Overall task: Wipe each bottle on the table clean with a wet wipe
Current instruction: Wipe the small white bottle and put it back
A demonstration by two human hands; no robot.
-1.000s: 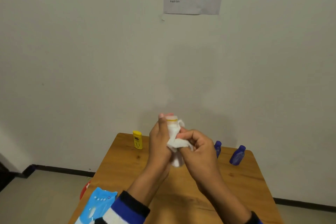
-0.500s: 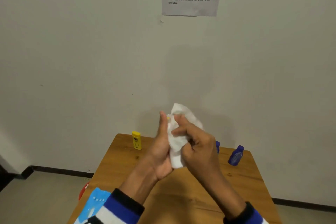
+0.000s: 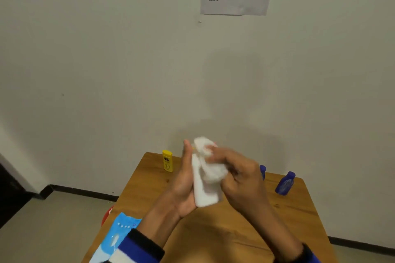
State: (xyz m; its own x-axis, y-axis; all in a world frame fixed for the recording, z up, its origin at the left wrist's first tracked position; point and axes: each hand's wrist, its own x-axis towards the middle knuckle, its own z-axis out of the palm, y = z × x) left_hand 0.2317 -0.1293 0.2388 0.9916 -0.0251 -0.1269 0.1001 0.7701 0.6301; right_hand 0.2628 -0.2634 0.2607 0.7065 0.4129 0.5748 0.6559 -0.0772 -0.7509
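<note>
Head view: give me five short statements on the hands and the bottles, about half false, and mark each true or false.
1. The left hand holds a white bottle. True.
2. The right hand presses a wet wipe on that bottle. True.
3. The yellow bottle lies on its side. False: it stands upright on the table.
4. Two blue bottles stand right of the hands. True.
5. The blue wipes pack sits at the table's far right corner. False: near left edge.

The left hand [image 3: 185, 179] holds a white bottle [image 3: 204, 190] upright above the table [image 3: 245, 230]; the right hand [image 3: 241, 175] presses a wet wipe [image 3: 210, 162] round its top.
</note>
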